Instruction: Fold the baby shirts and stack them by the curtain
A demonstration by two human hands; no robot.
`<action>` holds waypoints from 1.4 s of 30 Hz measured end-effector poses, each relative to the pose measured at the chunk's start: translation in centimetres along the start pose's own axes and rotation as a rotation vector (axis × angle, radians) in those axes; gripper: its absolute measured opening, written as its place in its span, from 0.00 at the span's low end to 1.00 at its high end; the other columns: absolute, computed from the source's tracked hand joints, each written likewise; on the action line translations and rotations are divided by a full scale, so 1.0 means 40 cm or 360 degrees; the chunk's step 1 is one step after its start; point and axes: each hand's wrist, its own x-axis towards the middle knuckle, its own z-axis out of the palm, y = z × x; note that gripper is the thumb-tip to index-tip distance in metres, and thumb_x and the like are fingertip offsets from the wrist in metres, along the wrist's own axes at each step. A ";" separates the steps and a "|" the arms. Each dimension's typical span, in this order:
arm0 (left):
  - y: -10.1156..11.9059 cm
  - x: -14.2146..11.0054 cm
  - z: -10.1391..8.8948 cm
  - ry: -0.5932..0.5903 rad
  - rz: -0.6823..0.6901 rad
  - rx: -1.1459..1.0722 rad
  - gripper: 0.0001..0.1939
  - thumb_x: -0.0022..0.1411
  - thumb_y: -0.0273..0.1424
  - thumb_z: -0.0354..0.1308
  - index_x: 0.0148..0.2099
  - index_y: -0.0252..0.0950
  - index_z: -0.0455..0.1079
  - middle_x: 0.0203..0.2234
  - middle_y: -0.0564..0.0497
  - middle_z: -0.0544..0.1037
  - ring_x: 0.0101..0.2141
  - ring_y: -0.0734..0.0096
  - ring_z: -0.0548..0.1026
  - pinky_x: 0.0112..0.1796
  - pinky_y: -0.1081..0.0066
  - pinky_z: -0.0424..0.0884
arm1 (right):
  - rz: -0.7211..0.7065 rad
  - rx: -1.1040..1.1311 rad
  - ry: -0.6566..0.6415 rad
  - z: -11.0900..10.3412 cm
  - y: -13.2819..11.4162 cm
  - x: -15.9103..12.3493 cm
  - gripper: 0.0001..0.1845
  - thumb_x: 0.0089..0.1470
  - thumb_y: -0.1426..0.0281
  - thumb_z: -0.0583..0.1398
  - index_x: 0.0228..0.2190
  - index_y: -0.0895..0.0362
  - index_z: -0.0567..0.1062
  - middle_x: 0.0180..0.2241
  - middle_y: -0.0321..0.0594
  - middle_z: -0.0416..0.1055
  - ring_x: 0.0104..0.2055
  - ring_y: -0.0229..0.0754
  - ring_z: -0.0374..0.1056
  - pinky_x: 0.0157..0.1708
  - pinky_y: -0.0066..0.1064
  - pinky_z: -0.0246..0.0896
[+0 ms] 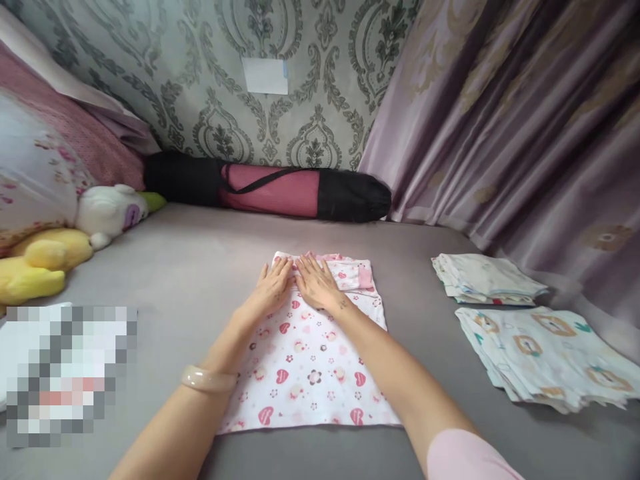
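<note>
A white shirt (314, 373) printed with pink hearts and flowers lies flat on the grey sheet in front of me. Its far end is folded over, with a pink cuff (365, 276) showing at the right. My left hand (275, 285) rests palm down near the far left part of the garment, fingers stretched out. Beside it, my right hand (316, 283) also presses flat on the folded part, fingers extended. The two hands nearly touch, and neither grips the cloth. The fabric under the palms is hidden.
Two stacks of folded cloths, a smaller one (493, 277) and a larger one (550, 353), lie at the right. A long black and pink bag (273, 190) lies along the wall. Plush toys (107, 210) sit at the left, near a blurred-out item (70, 373). Purple curtains (500, 120) hang at the right.
</note>
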 end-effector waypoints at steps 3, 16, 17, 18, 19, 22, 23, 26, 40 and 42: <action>0.000 0.002 0.000 -0.0049 -0.0042 0.0003 0.29 0.72 0.38 0.37 0.70 0.31 0.51 0.69 0.37 0.52 0.69 0.54 0.47 0.65 0.45 0.45 | 0.0007 0.0033 -0.0039 0.020 0.011 0.003 0.32 0.68 0.61 0.40 0.67 0.62 0.53 0.70 0.43 0.44 0.73 0.46 0.34 0.69 0.47 0.25; -0.002 0.004 0.000 0.0061 -0.0036 0.0071 0.29 0.73 0.39 0.35 0.70 0.31 0.52 0.69 0.38 0.53 0.69 0.56 0.48 0.65 0.48 0.46 | 0.0419 -0.0006 0.0144 -0.030 0.079 -0.055 0.36 0.68 0.60 0.39 0.68 0.70 0.48 0.71 0.50 0.39 0.73 0.48 0.32 0.69 0.44 0.23; -0.002 0.005 -0.001 0.0063 -0.0055 0.0085 0.29 0.73 0.39 0.35 0.70 0.31 0.51 0.69 0.38 0.52 0.69 0.56 0.47 0.65 0.48 0.46 | 0.0494 -0.0040 0.0144 -0.026 0.090 -0.062 0.36 0.68 0.60 0.39 0.68 0.70 0.49 0.70 0.51 0.39 0.73 0.48 0.33 0.69 0.43 0.23; -0.002 0.005 -0.001 0.0052 -0.0076 0.0098 0.30 0.73 0.40 0.34 0.70 0.31 0.51 0.69 0.39 0.51 0.69 0.56 0.47 0.65 0.49 0.45 | 0.0547 -0.0065 0.0130 -0.020 0.098 -0.067 0.36 0.68 0.59 0.39 0.67 0.71 0.49 0.70 0.52 0.40 0.73 0.49 0.34 0.69 0.43 0.25; -0.002 0.005 -0.002 0.0028 -0.0095 0.0110 0.30 0.73 0.40 0.34 0.71 0.31 0.50 0.70 0.39 0.50 0.69 0.56 0.46 0.66 0.49 0.45 | 0.0579 -0.0082 0.0113 -0.012 0.105 -0.071 0.36 0.68 0.59 0.39 0.67 0.71 0.50 0.70 0.53 0.41 0.72 0.49 0.35 0.69 0.42 0.26; -0.002 0.001 -0.007 -0.0048 -0.0123 0.0141 0.31 0.73 0.42 0.33 0.71 0.31 0.50 0.70 0.41 0.50 0.69 0.56 0.45 0.66 0.49 0.44 | 0.0593 -0.0099 0.0102 0.009 0.114 -0.070 0.36 0.68 0.59 0.39 0.67 0.70 0.50 0.70 0.51 0.42 0.72 0.49 0.36 0.69 0.41 0.28; -0.001 0.000 -0.010 -0.0059 -0.0122 0.0149 0.32 0.73 0.42 0.33 0.71 0.31 0.49 0.70 0.41 0.49 0.69 0.57 0.45 0.66 0.48 0.43 | 0.0589 -0.0096 0.0103 0.012 0.115 -0.068 0.36 0.68 0.58 0.39 0.67 0.70 0.50 0.70 0.51 0.42 0.72 0.49 0.36 0.69 0.41 0.28; 0.003 -0.006 -0.018 -0.0070 -0.0123 0.0167 0.32 0.73 0.42 0.32 0.71 0.30 0.49 0.70 0.41 0.49 0.69 0.57 0.44 0.66 0.48 0.43 | 0.0566 -0.0048 0.0069 0.001 0.119 -0.064 0.37 0.67 0.58 0.38 0.68 0.69 0.49 0.70 0.50 0.41 0.72 0.48 0.35 0.69 0.40 0.27; 0.006 -0.012 -0.026 -0.0116 -0.0136 0.0140 0.36 0.71 0.47 0.30 0.72 0.32 0.45 0.71 0.41 0.46 0.70 0.58 0.42 0.66 0.49 0.42 | 0.0512 0.0005 0.0047 -0.031 0.196 -0.236 0.36 0.66 0.59 0.38 0.68 0.67 0.49 0.71 0.47 0.39 0.73 0.46 0.33 0.69 0.39 0.31; 0.008 -0.009 -0.031 -0.0143 -0.0134 0.0127 0.36 0.71 0.47 0.30 0.72 0.32 0.45 0.71 0.41 0.46 0.70 0.57 0.42 0.66 0.49 0.42 | 0.0504 0.0031 0.0051 -0.034 0.198 -0.234 0.36 0.66 0.59 0.38 0.68 0.66 0.49 0.71 0.47 0.39 0.73 0.45 0.34 0.69 0.39 0.31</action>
